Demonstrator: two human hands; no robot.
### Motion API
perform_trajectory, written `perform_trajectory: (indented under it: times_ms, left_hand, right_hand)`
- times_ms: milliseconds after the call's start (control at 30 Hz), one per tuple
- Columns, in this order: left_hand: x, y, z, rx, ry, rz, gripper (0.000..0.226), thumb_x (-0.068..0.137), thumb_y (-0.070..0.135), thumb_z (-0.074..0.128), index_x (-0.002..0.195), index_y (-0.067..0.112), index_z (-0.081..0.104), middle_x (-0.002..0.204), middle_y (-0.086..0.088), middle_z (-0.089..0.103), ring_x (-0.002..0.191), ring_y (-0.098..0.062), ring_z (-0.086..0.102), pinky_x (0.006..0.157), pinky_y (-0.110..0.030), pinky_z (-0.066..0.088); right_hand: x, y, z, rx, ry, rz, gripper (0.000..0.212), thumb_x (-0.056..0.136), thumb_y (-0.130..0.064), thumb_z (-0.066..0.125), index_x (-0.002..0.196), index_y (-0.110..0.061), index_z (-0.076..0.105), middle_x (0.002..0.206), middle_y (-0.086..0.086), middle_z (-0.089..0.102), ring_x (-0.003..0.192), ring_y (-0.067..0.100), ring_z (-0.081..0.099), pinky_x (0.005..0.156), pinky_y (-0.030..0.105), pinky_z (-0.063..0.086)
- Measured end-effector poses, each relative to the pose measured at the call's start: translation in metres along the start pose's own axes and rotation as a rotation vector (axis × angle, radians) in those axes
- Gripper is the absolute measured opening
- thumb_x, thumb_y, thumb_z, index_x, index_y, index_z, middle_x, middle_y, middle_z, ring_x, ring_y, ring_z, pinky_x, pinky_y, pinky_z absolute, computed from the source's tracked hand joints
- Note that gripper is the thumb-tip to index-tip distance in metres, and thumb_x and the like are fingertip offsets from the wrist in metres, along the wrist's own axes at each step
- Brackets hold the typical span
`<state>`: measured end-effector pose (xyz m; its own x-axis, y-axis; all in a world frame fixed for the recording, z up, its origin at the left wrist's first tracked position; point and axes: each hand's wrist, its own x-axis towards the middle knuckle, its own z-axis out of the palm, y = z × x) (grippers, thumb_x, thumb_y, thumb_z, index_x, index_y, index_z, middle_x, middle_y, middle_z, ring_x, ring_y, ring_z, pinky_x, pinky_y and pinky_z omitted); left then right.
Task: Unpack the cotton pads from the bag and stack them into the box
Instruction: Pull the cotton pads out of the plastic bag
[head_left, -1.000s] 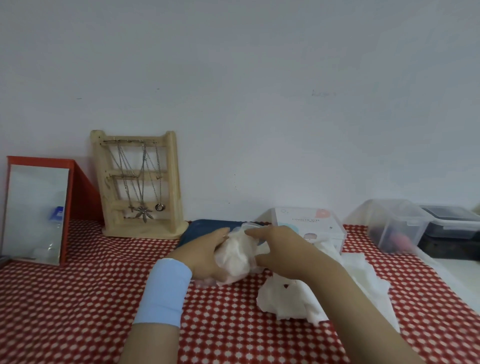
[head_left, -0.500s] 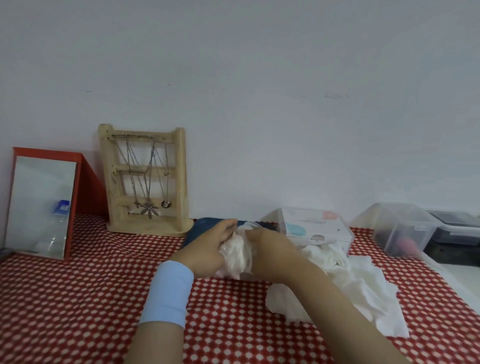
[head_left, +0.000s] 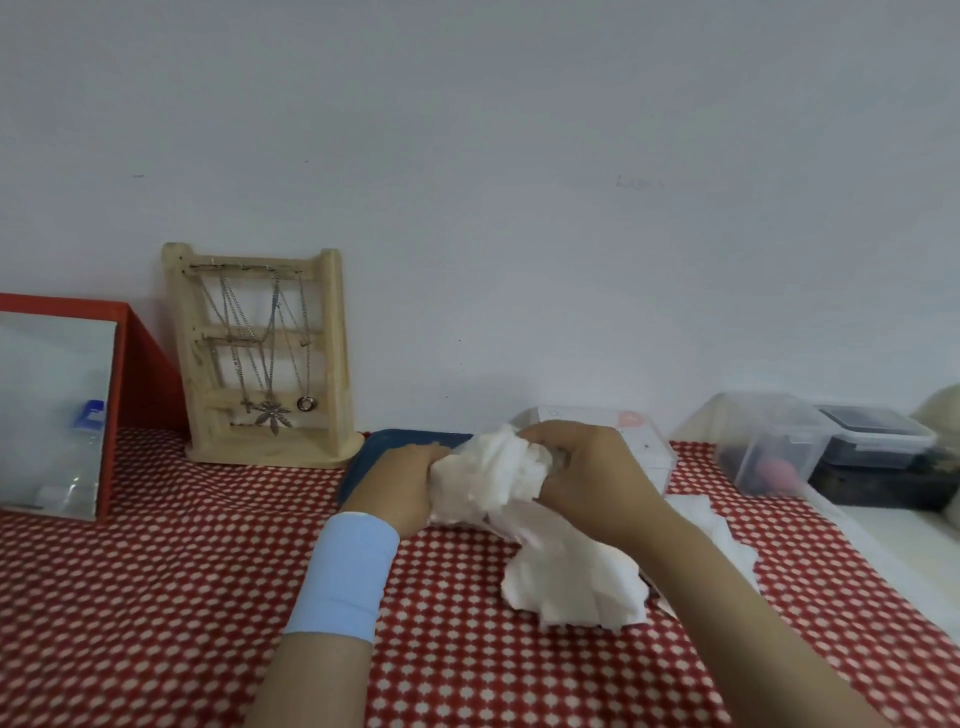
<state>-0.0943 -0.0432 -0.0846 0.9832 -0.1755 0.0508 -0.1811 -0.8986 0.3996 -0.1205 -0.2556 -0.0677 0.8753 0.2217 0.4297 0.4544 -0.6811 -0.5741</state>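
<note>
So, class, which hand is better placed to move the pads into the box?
Probably the right hand: it grips the cotton pads just before the box; the left hand is farther off.

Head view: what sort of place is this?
Likely a home dressing table: a wooden jewelry stand hung with necklaces, a red-framed mirror beside it, and plastic storage boxes stand along a plain wall on a red patterned cloth.

A wide, plain light-blue wristband wraps the left wrist, snug just behind the left grip; its fabric looks smooth. Both forearms are bare.
</note>
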Motion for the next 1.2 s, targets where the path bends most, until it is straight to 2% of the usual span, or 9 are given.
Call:
perform_trajectory:
  times_ms: [200,267,367,467,667,767,867,1033,1200]
  left_hand:
    - [-0.009,0.017,-0.018,-0.015,-0.264,-0.006,0.081,0.098,0.021,0.058,0.162,0.034,0.008,0.167,0.006,0.017,0.153,-0.017,0.021,0.121,-0.031,0.022]
    - [-0.017,0.035,-0.03,-0.024,-0.184,0.084,0.086,0.093,0.017,0.06,0.161,0.036,0.012,0.168,0.012,0.013,0.155,-0.012,0.01,0.124,-0.029,0.014]
    - [-0.029,0.074,-0.028,-0.196,-0.069,0.213,0.057,0.098,0.019,0.055,0.144,0.047,0.039,0.14,0.029,0.04,0.131,0.002,0.035,0.101,-0.002,0.027]
    - [-0.031,0.103,0.007,-0.134,-0.085,0.301,0.033,0.102,0.021,0.048,0.132,0.03,0.058,0.129,0.017,0.057,0.12,-0.01,0.055,0.102,-0.025,0.043]
    - [-0.032,0.128,0.055,0.183,-0.097,0.336,0.079,0.106,0.032,0.046,0.162,0.017,-0.008,0.168,-0.003,0.023,0.155,-0.025,0.015,0.125,-0.032,0.003]
    - [-0.03,0.14,0.066,0.045,-0.109,0.301,0.101,0.104,0.028,0.052,0.149,0.027,-0.039,0.161,-0.004,0.037,0.146,-0.025,0.037,0.122,-0.034,0.025]
    - [-0.03,0.142,0.077,-0.166,-0.16,0.273,0.123,0.099,0.022,0.06,0.117,0.045,-0.06,0.163,-0.003,0.031,0.137,-0.018,0.047,0.115,-0.036,0.041]
    - [-0.039,0.137,0.064,-0.271,-0.276,0.189,0.116,0.095,0.028,0.061,0.143,0.04,-0.043,0.164,-0.001,0.032,0.125,-0.019,0.059,0.094,-0.027,0.051]
    - [-0.04,0.135,0.021,-0.17,-0.16,0.211,0.086,0.101,0.023,0.051,0.161,0.036,-0.009,0.146,-0.009,0.055,0.1,-0.011,0.065,0.081,-0.019,0.049]
  right_hand:
    - [-0.019,0.028,-0.039,-0.351,-0.243,0.089,0.05,0.087,-0.016,0.07,0.133,-0.032,0.058,0.133,-0.015,0.056,0.12,0.01,0.055,0.096,0.021,0.043]
    - [-0.029,0.034,-0.044,-0.392,-0.338,0.138,0.057,0.09,-0.02,0.065,0.143,-0.035,0.047,0.143,-0.013,0.051,0.126,0.013,0.052,0.101,0.026,0.043]
    - [-0.041,0.036,-0.055,-0.327,-0.481,0.201,0.064,0.092,-0.018,0.058,0.148,-0.043,0.037,0.151,-0.013,0.044,0.134,0.015,0.047,0.106,0.029,0.039]
    - [-0.045,0.032,-0.07,-0.247,-0.503,0.213,0.066,0.093,-0.013,0.055,0.149,-0.044,0.037,0.153,-0.014,0.041,0.139,0.014,0.042,0.11,0.029,0.035]
    - [-0.045,0.049,-0.08,-0.213,-0.217,0.223,0.043,0.098,-0.023,0.047,0.14,-0.029,0.038,0.11,-0.001,0.065,0.09,0.013,0.06,0.078,0.027,0.044]
    - [-0.047,0.049,-0.068,-0.158,-0.213,0.142,0.047,0.106,-0.033,0.039,0.153,-0.029,0.031,0.15,-0.001,0.049,0.13,0.017,0.051,0.105,0.028,0.037]
    - [-0.051,0.052,-0.053,-0.119,-0.357,0.137,0.044,0.108,-0.037,0.032,0.152,-0.035,0.032,0.142,-0.003,0.055,0.12,0.015,0.058,0.103,0.033,0.045]
    - [-0.048,0.052,-0.051,-0.396,-0.373,0.069,0.033,0.103,-0.032,0.046,0.136,-0.031,0.052,0.117,-0.004,0.065,0.098,0.014,0.059,0.092,0.037,0.047]
    - [-0.036,0.048,-0.044,-0.264,-0.259,0.023,0.051,0.101,-0.034,0.047,0.151,-0.031,0.037,0.135,-0.003,0.058,0.123,0.021,0.054,0.104,0.038,0.043]
